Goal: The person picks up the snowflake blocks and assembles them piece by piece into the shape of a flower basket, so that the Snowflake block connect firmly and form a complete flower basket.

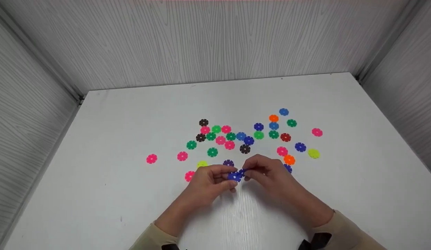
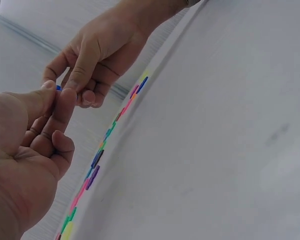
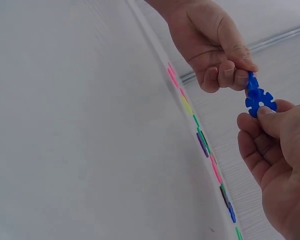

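Observation:
Above the near part of the white table, my left hand (image 1: 207, 183) pinches a blue notched plastic disc (image 1: 235, 176) between thumb and fingers. Facing it, my right hand (image 1: 272, 174) pinches a second blue notched disc (image 3: 260, 103) by its edge. The two discs meet at their rims, set at an angle to each other, as the right wrist view shows. From the left wrist view only a sliver of blue (image 2: 58, 88) shows between the fingertips; the rest is hidden. A purple disc (image 1: 228, 163) lies on the table just beyond the hands.
Many loose notched discs lie flat across the middle of the table (image 1: 132, 198), among them a pink one (image 1: 151, 158) at left, a yellow one (image 1: 314, 153) at right and a black one (image 1: 245, 149). Grey wood-grain panels (image 1: 215, 41) stand behind and at both sides.

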`<state>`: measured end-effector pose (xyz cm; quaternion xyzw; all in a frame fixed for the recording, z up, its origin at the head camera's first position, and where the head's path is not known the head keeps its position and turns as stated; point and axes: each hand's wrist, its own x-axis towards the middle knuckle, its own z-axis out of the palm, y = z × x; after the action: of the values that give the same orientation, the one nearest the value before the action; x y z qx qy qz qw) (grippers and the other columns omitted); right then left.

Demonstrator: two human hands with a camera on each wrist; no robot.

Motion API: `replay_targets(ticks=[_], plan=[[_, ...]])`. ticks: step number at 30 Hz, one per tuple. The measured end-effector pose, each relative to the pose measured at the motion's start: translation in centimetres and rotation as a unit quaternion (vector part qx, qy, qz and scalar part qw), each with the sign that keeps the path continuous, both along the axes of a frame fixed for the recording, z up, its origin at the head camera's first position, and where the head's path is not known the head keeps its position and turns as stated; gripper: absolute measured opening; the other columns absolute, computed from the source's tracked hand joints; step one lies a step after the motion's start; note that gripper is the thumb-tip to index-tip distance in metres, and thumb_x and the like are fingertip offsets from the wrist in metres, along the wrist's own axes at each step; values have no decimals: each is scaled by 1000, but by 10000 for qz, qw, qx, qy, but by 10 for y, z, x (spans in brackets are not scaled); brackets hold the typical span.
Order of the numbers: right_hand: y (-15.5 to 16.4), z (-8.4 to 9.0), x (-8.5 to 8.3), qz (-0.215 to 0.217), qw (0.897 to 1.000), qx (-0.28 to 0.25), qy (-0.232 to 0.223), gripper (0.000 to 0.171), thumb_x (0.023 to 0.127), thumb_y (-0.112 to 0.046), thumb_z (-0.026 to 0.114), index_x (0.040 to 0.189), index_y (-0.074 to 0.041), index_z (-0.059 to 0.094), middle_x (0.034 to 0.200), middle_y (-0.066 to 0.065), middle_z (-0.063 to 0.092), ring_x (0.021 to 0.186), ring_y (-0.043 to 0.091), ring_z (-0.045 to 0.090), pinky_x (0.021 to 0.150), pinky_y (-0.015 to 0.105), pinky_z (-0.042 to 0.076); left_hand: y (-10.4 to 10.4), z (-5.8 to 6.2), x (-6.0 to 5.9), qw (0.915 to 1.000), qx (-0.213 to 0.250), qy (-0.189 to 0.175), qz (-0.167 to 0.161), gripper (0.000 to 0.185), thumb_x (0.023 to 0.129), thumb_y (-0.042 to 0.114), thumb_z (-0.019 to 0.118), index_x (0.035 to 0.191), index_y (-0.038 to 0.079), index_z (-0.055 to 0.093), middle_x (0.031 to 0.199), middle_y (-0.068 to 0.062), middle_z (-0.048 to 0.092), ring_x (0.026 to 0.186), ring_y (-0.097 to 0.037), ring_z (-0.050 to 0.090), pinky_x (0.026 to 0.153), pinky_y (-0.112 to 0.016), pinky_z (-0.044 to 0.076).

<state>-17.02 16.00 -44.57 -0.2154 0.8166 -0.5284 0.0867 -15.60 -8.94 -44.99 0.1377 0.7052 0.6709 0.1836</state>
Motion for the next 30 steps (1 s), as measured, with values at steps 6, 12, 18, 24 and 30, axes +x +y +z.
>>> replay_targets(ticks=[6,12,18,24,30], plan=[[37,9,-21,-509,9938,690,702,31,99,-15,78,128,-14,69,116,-3,74,107,14,71,94,33,60,5,-3,-4,9989,-3,422,202,40,95,14,82,132,4,73,106,-7,78,96,-25,78,92,-33,61],[83,2,-43,-1579,9792,1201,414,26,100,-14,76,125,-16,71,119,5,71,111,24,64,89,19,56,-3,-7,-8,9950,36,828,556,37,96,11,80,131,5,73,105,-9,78,93,-25,78,93,-31,61],[90,-10,-48,-1673,9723,1604,-287,41,98,-16,78,137,-20,65,135,9,63,131,33,56,101,43,58,-8,-8,-7,9940,-16,841,693,36,97,12,79,132,5,73,107,-10,78,94,-26,78,93,-29,60],[89,-13,-50,-1772,9689,1672,-421,47,98,-15,78,142,-19,61,138,12,61,133,35,53,103,48,57,-8,-9,-7,9931,-87,861,798,37,96,14,81,132,7,73,106,-8,77,95,-24,77,92,-30,61],[89,-13,-50,-1731,9679,1813,-193,52,98,-12,78,145,-15,59,140,13,60,134,36,53,105,49,55,-8,-11,-8,9930,-90,878,786,38,96,16,82,132,9,73,107,-7,77,96,-24,76,90,-30,61]])
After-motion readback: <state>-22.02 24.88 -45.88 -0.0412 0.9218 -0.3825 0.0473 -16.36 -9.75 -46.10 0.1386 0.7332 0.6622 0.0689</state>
